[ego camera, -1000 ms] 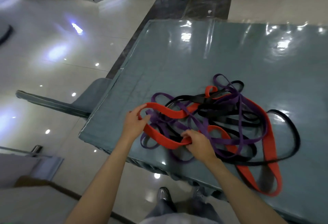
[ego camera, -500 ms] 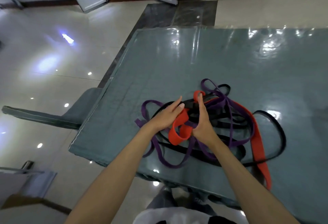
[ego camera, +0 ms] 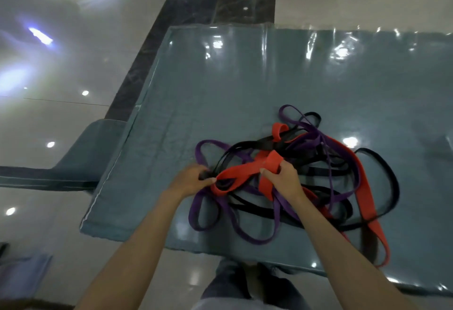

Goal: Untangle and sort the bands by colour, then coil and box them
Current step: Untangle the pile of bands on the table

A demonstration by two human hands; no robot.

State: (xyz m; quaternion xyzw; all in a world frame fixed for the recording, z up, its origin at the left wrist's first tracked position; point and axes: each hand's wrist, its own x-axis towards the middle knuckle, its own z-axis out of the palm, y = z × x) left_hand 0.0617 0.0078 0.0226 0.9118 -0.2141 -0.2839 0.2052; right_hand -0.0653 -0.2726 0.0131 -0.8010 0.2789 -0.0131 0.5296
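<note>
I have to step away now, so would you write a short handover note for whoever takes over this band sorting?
Left hand: grips black strands at the near-left edge of the tangle, beside a fold of the red band.
Right hand: pinches a loop of that red band, lifted slightly above the pile.
Things: red, purple bands and black bands lie knotted together on the glossy teal table; a red tail runs to the near edge. No box in view.
Done: nothing separated yet.
Left: free the red band, sort all colours, coil, box.
</note>
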